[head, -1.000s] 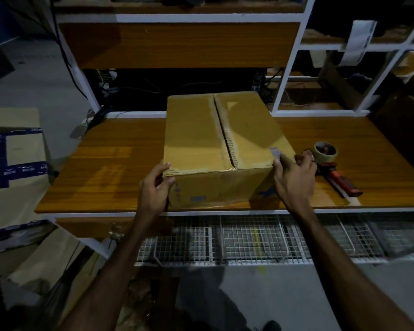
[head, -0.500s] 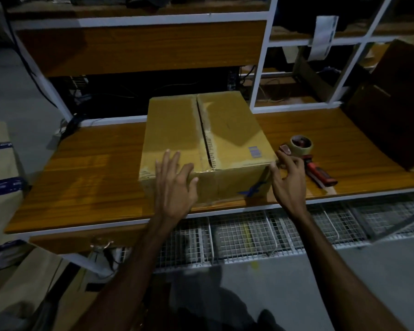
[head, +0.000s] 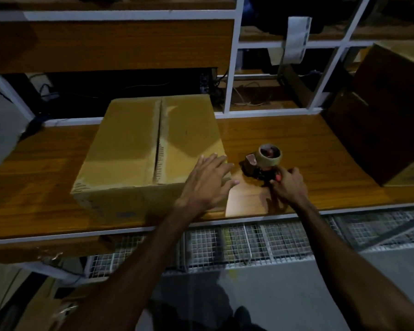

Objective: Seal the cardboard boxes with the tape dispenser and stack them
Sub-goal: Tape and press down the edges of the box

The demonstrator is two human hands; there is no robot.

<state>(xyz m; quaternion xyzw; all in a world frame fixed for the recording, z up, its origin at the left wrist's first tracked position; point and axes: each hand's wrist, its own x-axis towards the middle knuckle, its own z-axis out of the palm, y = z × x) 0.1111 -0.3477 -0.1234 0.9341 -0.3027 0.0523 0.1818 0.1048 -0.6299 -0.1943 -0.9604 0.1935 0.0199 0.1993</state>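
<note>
Now the right hand [head: 288, 186] curls its fingers around the tape dispenser [head: 264, 163]; left hand [head: 207, 181] lies open-fingered on the cardboard box [head: 129, 149], whose untaped flaps may spring.

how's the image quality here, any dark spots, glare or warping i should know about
Head view: dim overall, shelf recesses behind the cardboard box near black; one bright glare patch on the wooden table between the left hand and right hand; the tape dispenser is dark, detail hard to read; wide-angle lens bows the white shelf frame and table edge; fingers slightly soft.
</note>
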